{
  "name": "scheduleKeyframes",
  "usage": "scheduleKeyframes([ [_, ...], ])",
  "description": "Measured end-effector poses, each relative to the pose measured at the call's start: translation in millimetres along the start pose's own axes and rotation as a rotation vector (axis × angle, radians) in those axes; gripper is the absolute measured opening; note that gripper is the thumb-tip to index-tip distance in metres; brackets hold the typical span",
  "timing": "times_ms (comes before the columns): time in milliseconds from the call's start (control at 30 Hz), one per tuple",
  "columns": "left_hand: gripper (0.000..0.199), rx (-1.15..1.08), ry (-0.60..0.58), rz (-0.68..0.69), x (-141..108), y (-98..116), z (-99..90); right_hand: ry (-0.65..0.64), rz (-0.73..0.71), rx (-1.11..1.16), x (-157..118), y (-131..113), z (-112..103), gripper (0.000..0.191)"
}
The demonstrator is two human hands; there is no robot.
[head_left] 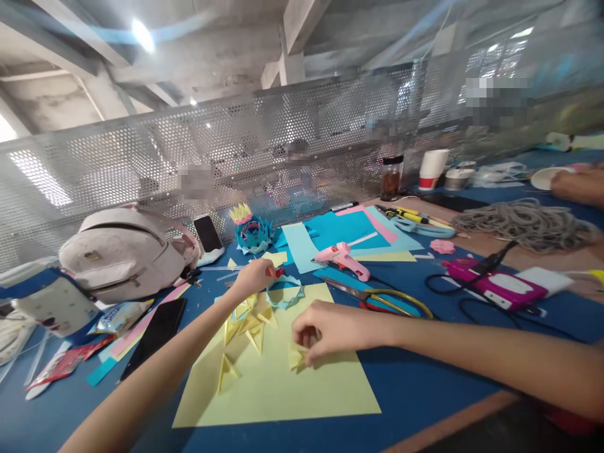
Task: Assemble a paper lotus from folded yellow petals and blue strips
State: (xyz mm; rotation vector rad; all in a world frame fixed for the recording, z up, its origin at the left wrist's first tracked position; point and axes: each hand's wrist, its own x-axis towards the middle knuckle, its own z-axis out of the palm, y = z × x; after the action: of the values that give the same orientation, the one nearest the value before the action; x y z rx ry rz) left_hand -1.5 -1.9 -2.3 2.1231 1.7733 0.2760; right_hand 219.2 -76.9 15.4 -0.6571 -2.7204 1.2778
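Observation:
My left hand (255, 277) is closed, with a small red object (279, 272) at its fingertips whose kind I cannot make out. Just beside it lies a light blue paper ring (301, 294) with a jagged edge. My right hand (325, 327) pinches a folded yellow paper piece (297, 360) over a large yellow sheet (283, 402). Several more folded yellow pieces (255, 336) lie in a loose pile below my left hand, and one pointed piece (225, 372) is set apart, nearer to me.
A pink glue gun (342, 258) and scissors (396, 302) lie right of the sheet. Behind stand a blue paper flower (253, 236) and a phone (207, 234). A backpack (117, 251) is left; grey cord (528, 223) and a magenta device (500, 286) are right. Another person's hand (578, 185) shows far right.

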Motion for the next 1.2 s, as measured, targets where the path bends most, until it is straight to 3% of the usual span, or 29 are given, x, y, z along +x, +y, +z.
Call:
scheduleKeyframes([
  [267, 0.021, -0.596, -0.017, 0.032, -12.7, 1.5, -3.4, 0.184, 0.06, 0.056, -22.1, 13.1, -20.3, 0.008],
  [567, 0.037, -1.322, -0.103, -0.031, -76.5, -1.1, -6.0, 0.422, -0.1, 0.13, -20.7, -3.1, -34.8, 0.019],
  [733, 0.034, -1.521, -0.12, -0.065, -104.1, -2.6, -0.3, 0.392, -0.238, -0.067, -8.7, -15.0, -26.2, 0.005],
  [833, 0.037, -1.595, -0.113, -0.064, -117.1, 2.6, 2.1, 0.379, -0.255, -0.136, 3.3, -17.0, -16.8, 0.01],
  [933, 0.035, -1.681, -0.042, -0.084, -127.8, 9.2, 0.9, 0.424, -0.251, -0.088, 14.4, -15.1, -10.6, 0.007],
  [1033, 0.038, -1.765, 0.108, -0.175, -134.0, 13.2, -0.7, 0.453, -0.238, 0.011, 20.5, -12.0, -7.5, 0.005],
  [1200, 0.043, -1.715, 0.33, -0.196, -134.1, 14.0, 6.4, 0.444, -0.215, 0.152, 24.0, -10.3, 1.7, 0.013],
])
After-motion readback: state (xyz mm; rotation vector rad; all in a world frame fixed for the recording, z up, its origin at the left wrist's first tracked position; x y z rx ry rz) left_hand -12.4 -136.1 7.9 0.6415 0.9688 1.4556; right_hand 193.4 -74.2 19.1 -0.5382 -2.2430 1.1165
